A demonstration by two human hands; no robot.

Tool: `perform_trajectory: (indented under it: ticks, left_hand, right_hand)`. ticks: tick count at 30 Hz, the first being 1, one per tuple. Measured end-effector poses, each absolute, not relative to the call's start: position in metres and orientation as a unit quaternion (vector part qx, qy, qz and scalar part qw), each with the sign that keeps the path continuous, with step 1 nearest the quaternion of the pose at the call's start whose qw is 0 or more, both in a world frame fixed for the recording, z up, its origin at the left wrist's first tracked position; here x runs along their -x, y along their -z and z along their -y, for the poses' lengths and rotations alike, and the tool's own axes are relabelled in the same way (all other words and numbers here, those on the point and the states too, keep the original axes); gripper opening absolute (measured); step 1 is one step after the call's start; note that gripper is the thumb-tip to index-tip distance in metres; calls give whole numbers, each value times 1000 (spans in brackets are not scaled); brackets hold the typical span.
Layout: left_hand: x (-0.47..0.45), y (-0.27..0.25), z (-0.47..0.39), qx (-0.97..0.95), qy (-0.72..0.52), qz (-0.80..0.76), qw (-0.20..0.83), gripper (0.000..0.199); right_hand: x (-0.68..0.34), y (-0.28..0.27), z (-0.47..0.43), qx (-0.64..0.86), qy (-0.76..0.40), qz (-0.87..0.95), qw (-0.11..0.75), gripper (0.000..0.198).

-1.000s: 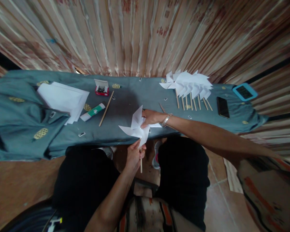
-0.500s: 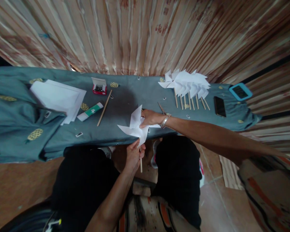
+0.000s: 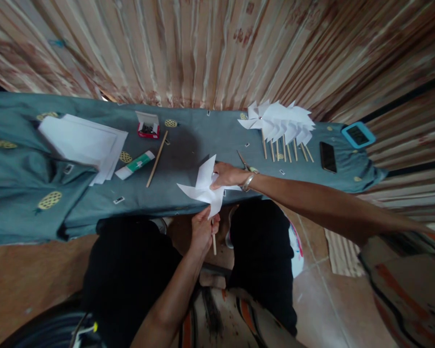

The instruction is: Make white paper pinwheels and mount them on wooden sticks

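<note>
A white paper pinwheel (image 3: 203,192) on a thin wooden stick (image 3: 214,244) is between my two hands, over the table's near edge. My left hand (image 3: 203,231) is closed around the stick just under the paper blades. With thumb and fingers at the pinwheel's middle, my right hand (image 3: 227,176) grips the paper from the far side; my fingertips behind it are hidden. Just beyond my right wrist lies a pair of scissors (image 3: 253,169), partly covered by the arm.
Finished pinwheels (image 3: 288,123) lie overlapping at the back right, near a phone (image 3: 327,157) and a blue-framed device (image 3: 358,135). To the left are white paper sheets (image 3: 81,145), a green-and-white glue tube (image 3: 135,165), a loose stick (image 3: 157,158) and a small red box (image 3: 148,126) of dark pins.
The view has shifted slightly. Both hands keep the same hold on the pinwheel, which has barely moved.
</note>
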State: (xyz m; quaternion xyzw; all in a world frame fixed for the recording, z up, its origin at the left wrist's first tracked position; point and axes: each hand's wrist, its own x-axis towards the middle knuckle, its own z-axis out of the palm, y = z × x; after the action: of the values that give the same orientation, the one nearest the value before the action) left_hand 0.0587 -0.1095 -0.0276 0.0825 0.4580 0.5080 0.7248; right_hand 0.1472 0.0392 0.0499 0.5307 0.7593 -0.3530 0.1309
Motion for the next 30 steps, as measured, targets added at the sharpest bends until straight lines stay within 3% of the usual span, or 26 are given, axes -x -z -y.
perform_trajectory:
  ticks: [6,15,30]
  left_hand:
    - [-60,29,108,-64,-508,-464,723,17]
    - [-62,29,108,-36,-517,-463,719,29]
    - [-63,28,108,-33,-522,-454,722,28]
  right_hand:
    - [-146,-48,-38,-561,337,-745,133,29]
    - [-144,-47,-36,-586,323,-731,133,31]
    - [-147,-43,-34,-591,336,-726,98,22]
